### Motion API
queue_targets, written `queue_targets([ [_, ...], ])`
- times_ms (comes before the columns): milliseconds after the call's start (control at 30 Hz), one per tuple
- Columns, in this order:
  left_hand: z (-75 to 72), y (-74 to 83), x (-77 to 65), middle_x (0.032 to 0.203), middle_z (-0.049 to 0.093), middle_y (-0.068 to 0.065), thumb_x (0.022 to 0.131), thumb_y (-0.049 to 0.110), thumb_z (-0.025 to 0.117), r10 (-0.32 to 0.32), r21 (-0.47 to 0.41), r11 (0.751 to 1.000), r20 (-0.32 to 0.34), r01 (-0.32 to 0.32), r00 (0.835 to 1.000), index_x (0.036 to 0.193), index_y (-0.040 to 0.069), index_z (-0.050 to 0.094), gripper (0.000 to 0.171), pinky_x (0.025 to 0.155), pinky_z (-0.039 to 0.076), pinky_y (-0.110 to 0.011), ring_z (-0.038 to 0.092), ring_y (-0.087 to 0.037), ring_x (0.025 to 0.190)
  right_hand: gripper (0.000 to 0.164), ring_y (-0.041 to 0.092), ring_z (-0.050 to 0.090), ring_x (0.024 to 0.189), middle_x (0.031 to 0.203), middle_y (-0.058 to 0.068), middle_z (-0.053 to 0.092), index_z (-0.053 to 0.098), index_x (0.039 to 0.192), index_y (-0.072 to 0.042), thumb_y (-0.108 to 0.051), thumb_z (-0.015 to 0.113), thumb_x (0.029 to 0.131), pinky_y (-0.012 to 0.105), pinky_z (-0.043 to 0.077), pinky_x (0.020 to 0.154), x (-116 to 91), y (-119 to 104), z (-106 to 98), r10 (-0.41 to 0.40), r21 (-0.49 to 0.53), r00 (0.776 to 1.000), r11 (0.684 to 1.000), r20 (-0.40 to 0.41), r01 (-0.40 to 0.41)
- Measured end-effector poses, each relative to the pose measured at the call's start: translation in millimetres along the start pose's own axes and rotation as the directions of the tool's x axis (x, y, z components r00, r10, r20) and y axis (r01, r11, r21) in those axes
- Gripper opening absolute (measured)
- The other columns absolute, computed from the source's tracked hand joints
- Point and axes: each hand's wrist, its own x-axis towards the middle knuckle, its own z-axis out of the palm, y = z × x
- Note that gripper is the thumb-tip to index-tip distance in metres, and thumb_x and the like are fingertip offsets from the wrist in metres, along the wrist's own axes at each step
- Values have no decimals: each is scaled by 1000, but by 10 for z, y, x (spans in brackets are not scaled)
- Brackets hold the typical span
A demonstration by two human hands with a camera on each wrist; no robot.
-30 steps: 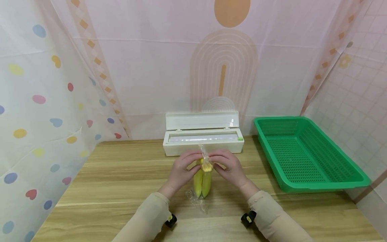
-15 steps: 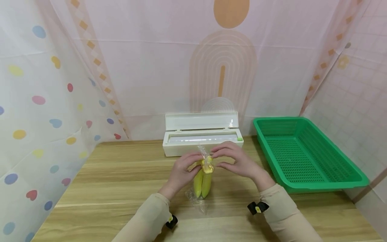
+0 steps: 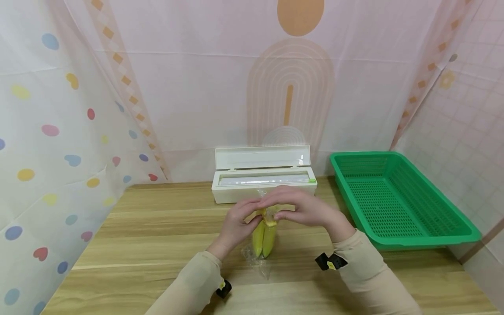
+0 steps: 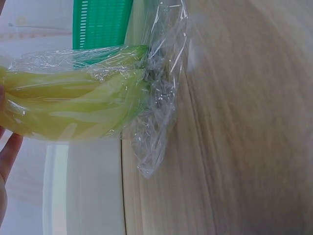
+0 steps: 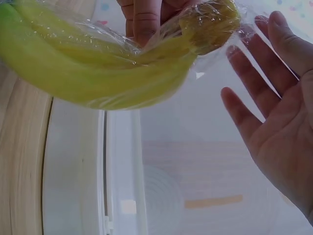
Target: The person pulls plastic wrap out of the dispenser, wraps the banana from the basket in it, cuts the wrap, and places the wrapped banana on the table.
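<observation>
A small bunch of yellow bananas (image 3: 269, 240), green toward the lower tips, stands upright with its stem end on top. Clear cling film (image 4: 161, 98) covers the fruit and bunches up loosely past the green tips. My left hand (image 3: 235, 221) grips the bananas near the stem end, thumb and fingers on the wrapped fruit (image 5: 98, 73). On the other side, my right hand (image 5: 279, 93) has its fingers mostly straight, with the tips at the film beside the brown stem. From the head view, the right hand (image 3: 301, 208) arches over the stem and partly hides it.
Behind the hands stands a white cling film dispenser (image 3: 264, 192), its lid raised and a roll inside with a green slider at the right. A green plastic basket (image 3: 429, 240) sits at the right of the wooden table (image 3: 157, 240). Patterned cloth (image 3: 189, 87) hangs behind.
My right hand first drew back to the right from the stem, then came in over the top of it, toward the left fingers. The left hand and the bananas stay in place.
</observation>
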Motion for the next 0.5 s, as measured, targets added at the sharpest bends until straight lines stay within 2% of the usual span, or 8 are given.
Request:
queue_targets([
  [167,-6,14,11,108,71,-14,71,-11,81,9,-9,1000,18,-9,1000,104,0,71,36,91,54,-36,67,-30,101,22,20,63,103,106,5,70,70,106,-4,2,72,85,34,51,93,36,38,33,-22,24,1000,999,-10,22],
  [300,-6,17,9,109,70,-13,71,-15,78,22,-38,999,21,-21,1000,106,1,70,40,92,54,-34,66,-29,102,16,15,63,91,91,-1,70,70,92,-8,6,72,84,37,47,100,17,57,48,-21,21,998,1000,-63,23],
  [400,-9,22,6,110,69,-13,70,-17,78,35,-52,998,15,-34,999,108,1,70,43,92,54,-34,66,-29,102,14,15,65,91,89,-1,71,70,91,-8,4,72,85,44,40,109,-18,62,61,4,14,994,1000,-107,-2],
  [500,-15,27,1,112,69,-12,70,-16,78,41,-56,998,12,-41,999,110,2,70,44,93,53,-33,66,-28,103,12,16,66,90,89,0,71,71,91,-7,3,72,85,47,41,108,-57,60,82,36,4,988,999,-151,-36],
])
